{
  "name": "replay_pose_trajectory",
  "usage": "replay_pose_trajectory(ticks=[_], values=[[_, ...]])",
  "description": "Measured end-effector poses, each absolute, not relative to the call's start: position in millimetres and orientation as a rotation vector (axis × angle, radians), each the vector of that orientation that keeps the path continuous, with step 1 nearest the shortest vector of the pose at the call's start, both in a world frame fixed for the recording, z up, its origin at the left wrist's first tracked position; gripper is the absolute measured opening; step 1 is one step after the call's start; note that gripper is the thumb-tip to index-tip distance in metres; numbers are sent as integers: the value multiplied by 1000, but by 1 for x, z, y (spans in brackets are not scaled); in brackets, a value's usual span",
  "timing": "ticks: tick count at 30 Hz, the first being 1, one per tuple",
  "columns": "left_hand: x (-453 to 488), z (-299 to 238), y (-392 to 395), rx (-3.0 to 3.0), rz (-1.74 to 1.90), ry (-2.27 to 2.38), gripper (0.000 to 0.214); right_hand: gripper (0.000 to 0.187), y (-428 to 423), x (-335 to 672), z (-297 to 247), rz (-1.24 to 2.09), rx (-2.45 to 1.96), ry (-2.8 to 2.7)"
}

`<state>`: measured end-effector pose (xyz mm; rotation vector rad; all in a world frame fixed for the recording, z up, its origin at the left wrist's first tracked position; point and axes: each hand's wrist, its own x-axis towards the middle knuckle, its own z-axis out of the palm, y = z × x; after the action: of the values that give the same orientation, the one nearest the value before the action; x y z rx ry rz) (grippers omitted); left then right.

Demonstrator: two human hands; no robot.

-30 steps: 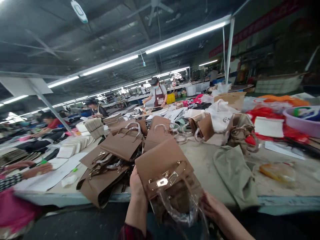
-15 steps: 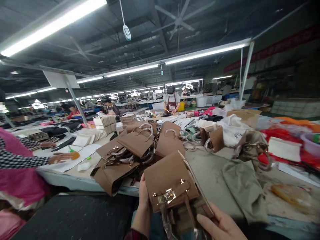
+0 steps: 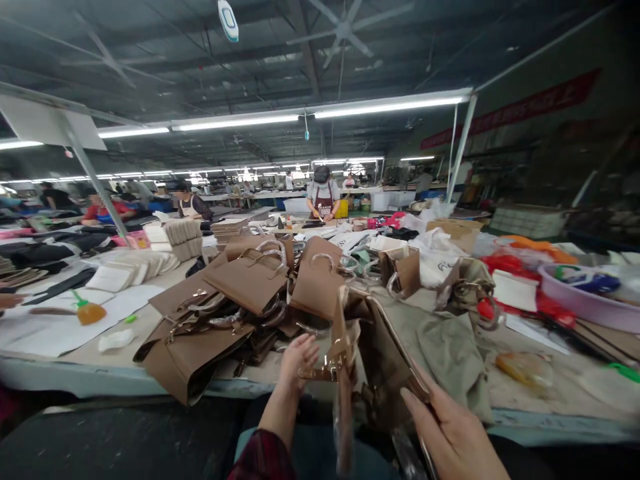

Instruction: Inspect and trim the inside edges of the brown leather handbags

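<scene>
I hold a brown leather handbag [image 3: 385, 360] with a gold clasp [image 3: 327, 365] in front of me, turned edge-on. My left hand [image 3: 296, 360] grips the bag's flap strap beside the clasp, fingers curled. My right hand [image 3: 450, 437] supports the bag's right side from below, thumb along its edge. Clear plastic-wrapped handles hang under the bag. Behind it a pile of matching brown handbags [image 3: 235, 313] lies on the worktable [image 3: 100, 373].
Olive cloth [image 3: 450, 347] lies right of the bag. A purple basin [image 3: 590, 293], red and orange bags and white sheets crowd the right. An orange brush [image 3: 87, 312] and stacked cut pieces [image 3: 135, 270] sit left. Other workers stand at the tables behind.
The bag has been turned from flap-facing-me to edge-on. My left hand has moved from its left side to the flap strap. The person in pink at the left has gone out of view.
</scene>
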<state>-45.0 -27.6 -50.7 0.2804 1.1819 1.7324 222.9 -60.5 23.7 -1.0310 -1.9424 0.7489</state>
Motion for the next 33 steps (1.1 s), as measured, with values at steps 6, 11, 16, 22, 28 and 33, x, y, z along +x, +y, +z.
replay_pose_trajectory(ticks=[6, 11, 16, 22, 28, 33], values=[[-8, -32, -57, 846, 1762, 1335, 66, 50, -28, 212, -20, 662, -1200, -1920], [26, -34, -70, 1217, 1463, 1768, 105, 48, -21, 214, -21, 674, -1234, -1921], [22, -30, -47, 1357, 1337, 1877, 81, 48, -23, 225, -11, 679, -1295, -1898], [-2, -2, -25, 1754, 1115, 1797, 41, 49, -35, 252, -23, 647, -1201, -2025], [-18, 0, -16, 1978, 962, 1726, 46, 49, -25, 289, -6, 406, -1095, -2197], [-12, -12, -13, 2013, 1129, 1824, 48, 39, 17, 267, 48, 272, -638, -2336]])
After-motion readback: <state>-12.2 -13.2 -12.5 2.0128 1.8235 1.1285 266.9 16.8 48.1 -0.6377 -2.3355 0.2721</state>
